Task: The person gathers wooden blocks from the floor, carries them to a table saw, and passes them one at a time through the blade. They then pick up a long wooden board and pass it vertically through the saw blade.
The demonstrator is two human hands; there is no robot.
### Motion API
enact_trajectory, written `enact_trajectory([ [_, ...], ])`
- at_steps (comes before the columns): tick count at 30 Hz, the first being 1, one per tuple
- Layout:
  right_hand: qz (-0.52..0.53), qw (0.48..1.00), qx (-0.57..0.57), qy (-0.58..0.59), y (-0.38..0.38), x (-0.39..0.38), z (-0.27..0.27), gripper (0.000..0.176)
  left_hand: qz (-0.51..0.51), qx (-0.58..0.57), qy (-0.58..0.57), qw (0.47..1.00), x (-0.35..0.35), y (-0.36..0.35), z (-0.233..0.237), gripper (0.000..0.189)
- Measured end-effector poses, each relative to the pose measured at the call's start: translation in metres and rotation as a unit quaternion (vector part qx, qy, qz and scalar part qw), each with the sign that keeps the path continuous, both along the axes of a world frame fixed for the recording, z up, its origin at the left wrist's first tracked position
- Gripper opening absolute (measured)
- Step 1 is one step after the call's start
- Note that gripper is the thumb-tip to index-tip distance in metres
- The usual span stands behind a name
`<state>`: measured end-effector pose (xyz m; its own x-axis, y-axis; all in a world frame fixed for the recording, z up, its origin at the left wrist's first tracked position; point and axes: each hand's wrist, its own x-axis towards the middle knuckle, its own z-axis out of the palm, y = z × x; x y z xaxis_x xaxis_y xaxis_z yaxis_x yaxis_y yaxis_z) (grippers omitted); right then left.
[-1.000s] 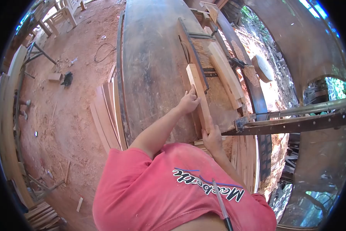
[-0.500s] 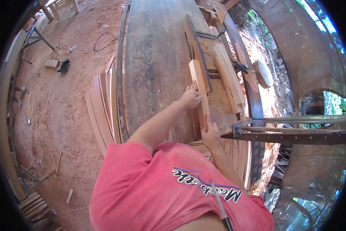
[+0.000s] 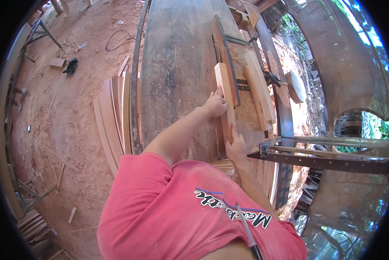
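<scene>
A pale wooden bar (image 3: 226, 97) lies lengthwise on a large worn metal machine table (image 3: 173, 65), alongside a dark-edged wooden fence (image 3: 227, 56). My left hand (image 3: 215, 105) rests over the bar's left side near its middle, fingers closed on it. At the bar's near end my right hand (image 3: 236, 146) grips from the right, index finger stretched along the wood. The bar's underside is hidden, as are parts of my fingers.
Thicker timber pieces (image 3: 258, 93) lie right of the fence. Long boards (image 3: 121, 115) lean at the table's left side. A metal-edged beam (image 3: 329, 159) juts out to the right. Wood scraps (image 3: 57, 63) lie on the reddish dirt floor. A pen (image 3: 246, 229) hangs at my shirt.
Both hands and the wooden bar have shifted slightly forward, away from my body, along the fence. The grip looks the same. The view has tilted a little.
</scene>
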<state>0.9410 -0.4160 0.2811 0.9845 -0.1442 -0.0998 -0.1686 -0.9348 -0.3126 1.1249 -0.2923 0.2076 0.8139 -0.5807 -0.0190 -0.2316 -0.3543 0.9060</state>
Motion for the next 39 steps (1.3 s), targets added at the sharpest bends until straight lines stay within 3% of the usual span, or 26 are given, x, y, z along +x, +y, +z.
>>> enact_trajectory([
  [14, 0.006, 1.000, -0.006, -0.002, 0.001, 0.010, 0.007, 0.067, -0.005, -0.004, 0.001, 1.000, 0.009, 0.001, -0.003, 0.046],
  [17, 0.000, 1.000, -0.009, -0.001, 0.001, 0.016, 0.034, 0.062, 0.010, -0.055, 0.014, 0.998, 0.013, 0.004, -0.001, 0.046],
  [21, 0.035, 0.995, -0.007, -0.089, -0.003, 0.040, 0.082, 0.051, -0.006, -0.068, -0.026, 0.997, 0.026, 0.010, 0.009, 0.045],
  [23, 0.047, 0.991, -0.003, -0.126, -0.001, 0.056, 0.108, 0.049, 0.022, -0.114, 0.022, 0.993, 0.034, 0.009, 0.022, 0.043],
  [32, 0.013, 0.980, 0.012, -0.196, 0.012, 0.140, 0.185, 0.034, 0.071, -0.193, 0.049, 0.977, 0.059, 0.010, 0.060, 0.047],
  [39, -0.001, 0.987, -0.019, -0.157, 0.018, 0.213, 0.224, 0.037, 0.132, -0.271, 0.088, 0.949, 0.076, 0.002, 0.065, 0.044],
])
